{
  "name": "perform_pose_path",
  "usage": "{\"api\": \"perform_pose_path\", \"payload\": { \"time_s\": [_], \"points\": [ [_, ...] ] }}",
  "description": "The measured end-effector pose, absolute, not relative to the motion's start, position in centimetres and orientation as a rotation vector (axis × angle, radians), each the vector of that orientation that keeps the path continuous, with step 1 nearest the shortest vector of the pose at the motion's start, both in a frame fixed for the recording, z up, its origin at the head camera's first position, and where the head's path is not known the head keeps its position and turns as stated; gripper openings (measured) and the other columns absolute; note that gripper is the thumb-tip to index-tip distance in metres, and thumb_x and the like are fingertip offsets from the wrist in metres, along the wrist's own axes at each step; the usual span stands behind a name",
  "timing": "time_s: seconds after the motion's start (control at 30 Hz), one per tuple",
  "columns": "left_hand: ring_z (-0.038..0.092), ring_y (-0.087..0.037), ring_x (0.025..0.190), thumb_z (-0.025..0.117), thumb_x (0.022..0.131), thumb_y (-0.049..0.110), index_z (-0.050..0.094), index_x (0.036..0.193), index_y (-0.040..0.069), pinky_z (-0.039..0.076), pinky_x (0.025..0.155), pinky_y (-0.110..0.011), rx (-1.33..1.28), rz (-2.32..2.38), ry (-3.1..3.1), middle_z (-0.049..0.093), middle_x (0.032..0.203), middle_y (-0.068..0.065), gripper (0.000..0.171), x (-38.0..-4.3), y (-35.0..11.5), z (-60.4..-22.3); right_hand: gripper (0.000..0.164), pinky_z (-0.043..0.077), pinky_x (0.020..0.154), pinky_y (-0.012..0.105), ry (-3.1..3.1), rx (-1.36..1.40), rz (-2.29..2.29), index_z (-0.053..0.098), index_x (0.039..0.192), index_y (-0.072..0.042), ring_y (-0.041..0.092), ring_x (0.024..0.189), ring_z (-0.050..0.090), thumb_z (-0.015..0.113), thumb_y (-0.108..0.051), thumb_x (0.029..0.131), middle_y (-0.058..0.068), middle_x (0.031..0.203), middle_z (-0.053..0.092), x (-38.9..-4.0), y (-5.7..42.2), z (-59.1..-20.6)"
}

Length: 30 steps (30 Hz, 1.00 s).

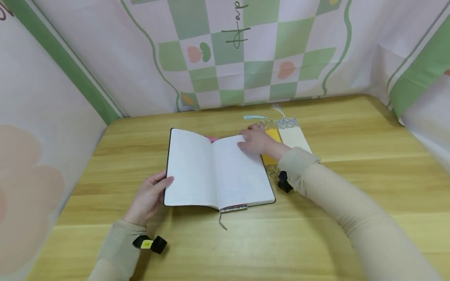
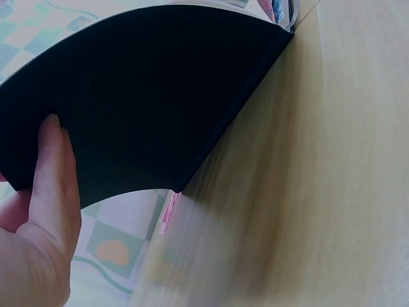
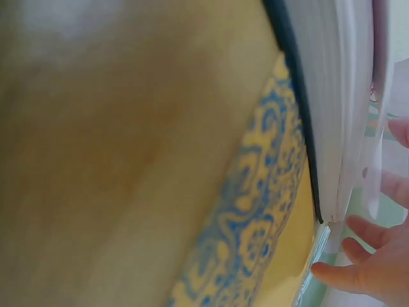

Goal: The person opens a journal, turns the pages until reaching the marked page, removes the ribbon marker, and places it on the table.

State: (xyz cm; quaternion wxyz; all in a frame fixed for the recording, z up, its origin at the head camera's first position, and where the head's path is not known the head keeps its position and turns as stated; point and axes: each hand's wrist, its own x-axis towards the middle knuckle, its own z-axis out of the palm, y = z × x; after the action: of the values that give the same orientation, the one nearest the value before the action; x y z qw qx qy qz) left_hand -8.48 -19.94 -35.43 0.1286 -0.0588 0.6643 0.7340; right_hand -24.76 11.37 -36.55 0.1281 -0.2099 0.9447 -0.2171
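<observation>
An open notebook (image 1: 190, 168) with blank-looking white pages and a black cover (image 2: 147, 96) is tilted up at its left side. My left hand (image 1: 149, 195) grips that left edge, thumb on the page and fingers (image 2: 54, 166) against the cover. At the top right corner of the right page, my right hand (image 1: 256, 139) has its fingers (image 3: 370, 233) spread beside the page edges (image 3: 339, 96). One page edge curls near the fingertips. A patterned strip (image 1: 233, 208) pokes out under the pages at the bottom, beside a thin ribbon (image 1: 223, 222). A pink tassel (image 1: 212, 138) shows at the top.
Right of the notebook lie a yellow card (image 1: 272, 136) with patterned ends, partly under my right hand, and a white card (image 1: 295, 136) with a patterned top and a pale tassel (image 1: 279, 111). A light blue tassel (image 1: 254, 117) lies behind them. A checkered cloth (image 1: 228, 74) hangs behind the wooden table (image 1: 246, 246).
</observation>
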Motion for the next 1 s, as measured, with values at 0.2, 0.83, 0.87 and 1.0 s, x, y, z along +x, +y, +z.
{"api": "perform_pose_path", "payload": {
  "time_s": [0.2,0.83,0.87,1.0],
  "points": [
    [0.064,-0.003,0.078,0.050,0.098,0.010,0.040,0.136,-0.010,0.054,0.067,-0.019,-0.173,2.121,1.948,0.067,0.092,0.009,0.044,-8.4,-19.8,-35.3,0.046,0.007,0.115,0.057,2.822,-0.643,-0.714,0.054,0.130,-0.001,0.042,0.135,0.025,0.057,-0.028,0.094,0.025,0.141,0.040,-24.5,11.8,-36.6],
    [0.065,-0.004,0.081,0.049,0.098,0.013,0.034,0.140,-0.011,0.055,0.070,-0.021,-0.184,2.116,1.951,0.068,0.093,0.010,0.050,-8.3,-19.8,-35.8,0.052,0.043,0.099,0.047,2.587,-0.432,-1.267,0.041,0.138,0.004,0.038,0.114,0.051,0.059,-0.002,0.089,0.025,0.126,0.051,-20.4,13.4,-35.7],
    [0.065,-0.004,0.082,0.049,0.099,0.013,0.033,0.140,-0.011,0.055,0.070,-0.021,-0.185,2.114,1.952,0.068,0.093,0.010,0.050,-8.3,-19.8,-35.8,0.053,0.042,0.101,0.047,2.554,-0.414,-1.299,0.039,0.139,0.004,0.038,0.117,0.049,0.058,-0.001,0.089,0.026,0.127,0.049,-20.3,13.5,-35.8],
    [0.065,-0.004,0.082,0.049,0.098,0.012,0.034,0.140,-0.011,0.055,0.070,-0.021,-0.192,2.117,1.953,0.068,0.093,0.010,0.050,-8.3,-19.8,-35.8,0.058,0.043,0.101,0.045,2.421,-0.336,-1.416,0.033,0.143,0.003,0.038,0.123,0.044,0.056,0.001,0.090,0.026,0.134,0.045,-19.7,14.0,-35.9]
  ]
}}
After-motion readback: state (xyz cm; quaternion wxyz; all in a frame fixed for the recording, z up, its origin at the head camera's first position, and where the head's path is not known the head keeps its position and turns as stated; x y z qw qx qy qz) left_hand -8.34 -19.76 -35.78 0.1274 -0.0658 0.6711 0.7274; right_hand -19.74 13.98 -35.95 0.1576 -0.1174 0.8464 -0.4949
